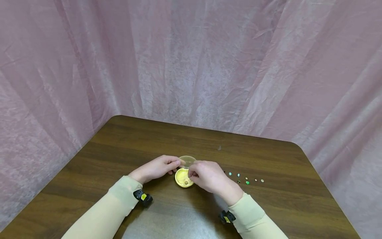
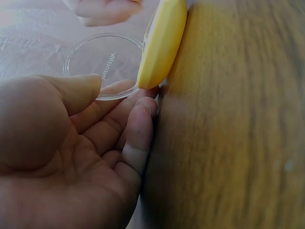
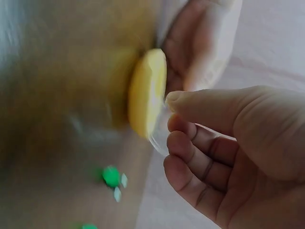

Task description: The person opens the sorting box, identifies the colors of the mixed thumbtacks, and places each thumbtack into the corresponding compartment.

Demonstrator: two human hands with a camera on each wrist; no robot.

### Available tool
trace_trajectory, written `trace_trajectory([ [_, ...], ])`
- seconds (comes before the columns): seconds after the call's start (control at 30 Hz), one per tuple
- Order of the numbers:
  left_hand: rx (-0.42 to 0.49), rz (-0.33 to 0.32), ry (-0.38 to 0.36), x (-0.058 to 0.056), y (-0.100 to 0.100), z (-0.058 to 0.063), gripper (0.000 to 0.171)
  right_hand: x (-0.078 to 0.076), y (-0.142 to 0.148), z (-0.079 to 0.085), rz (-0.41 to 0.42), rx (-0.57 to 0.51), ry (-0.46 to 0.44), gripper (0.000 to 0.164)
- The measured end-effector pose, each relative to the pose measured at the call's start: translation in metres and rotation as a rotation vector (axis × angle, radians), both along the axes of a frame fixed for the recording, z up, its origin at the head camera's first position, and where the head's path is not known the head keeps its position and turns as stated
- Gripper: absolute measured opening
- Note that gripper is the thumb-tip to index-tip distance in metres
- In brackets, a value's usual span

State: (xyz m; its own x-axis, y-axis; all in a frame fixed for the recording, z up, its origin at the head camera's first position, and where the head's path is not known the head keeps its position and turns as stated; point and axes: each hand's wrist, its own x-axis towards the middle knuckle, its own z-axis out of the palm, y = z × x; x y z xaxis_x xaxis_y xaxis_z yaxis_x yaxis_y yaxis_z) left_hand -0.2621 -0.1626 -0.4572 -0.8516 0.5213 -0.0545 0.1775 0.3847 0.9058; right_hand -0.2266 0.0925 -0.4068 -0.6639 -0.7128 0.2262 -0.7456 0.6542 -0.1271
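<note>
A small round yellow case (image 1: pixel 181 182) with a raised clear lid (image 1: pixel 187 159) sits on the table, a tiny brownish piece (image 1: pixel 186 183) inside it. My left hand (image 1: pixel 161 166) holds the lid's edge between thumb and fingers; the left wrist view shows white lettering on the lid (image 2: pixel 90 55). Over the right side of the case is my right hand (image 1: pixel 207 176), its fingers curled and the thumb tip (image 3: pixel 175 97) close to the index finger. Whether a tiny piece is pinched there is hidden.
Several small pieces lie right of the right hand, among them a green one (image 1: pixel 247 183), a pale blue one (image 1: pixel 230 174) and a light tan one (image 1: pixel 262 181). A small clear bit (image 1: pixel 219 148) lies farther back. Pink curtains (image 1: pixel 191 66) hang behind the wooden table (image 1: pixel 143 136).
</note>
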Motion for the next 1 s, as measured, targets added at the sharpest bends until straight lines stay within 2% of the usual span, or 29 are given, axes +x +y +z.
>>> trace_trajectory([
  [0.13,-0.001,-0.002,-0.01,-0.001,0.001,0.001,0.034,-0.004,0.018,0.011,-0.071,-0.013,-0.023,0.024],
  [0.3,0.01,-0.005,-0.007,-0.001,0.001,0.003,0.033,-0.008,0.035,0.019,-0.134,0.038,-0.077,0.027],
  [0.47,0.021,-0.009,-0.004,-0.001,0.0,0.004,0.033,-0.011,0.041,0.018,-0.128,0.099,-0.11,0.025],
  [0.7,0.027,-0.01,-0.003,-0.001,0.0,0.002,0.034,-0.015,0.04,0.01,-0.097,0.107,-0.157,0.024],
  [1.0,0.033,-0.014,-0.014,-0.002,0.001,0.001,0.034,-0.016,0.041,0.001,-0.114,0.12,-0.129,0.03],
])
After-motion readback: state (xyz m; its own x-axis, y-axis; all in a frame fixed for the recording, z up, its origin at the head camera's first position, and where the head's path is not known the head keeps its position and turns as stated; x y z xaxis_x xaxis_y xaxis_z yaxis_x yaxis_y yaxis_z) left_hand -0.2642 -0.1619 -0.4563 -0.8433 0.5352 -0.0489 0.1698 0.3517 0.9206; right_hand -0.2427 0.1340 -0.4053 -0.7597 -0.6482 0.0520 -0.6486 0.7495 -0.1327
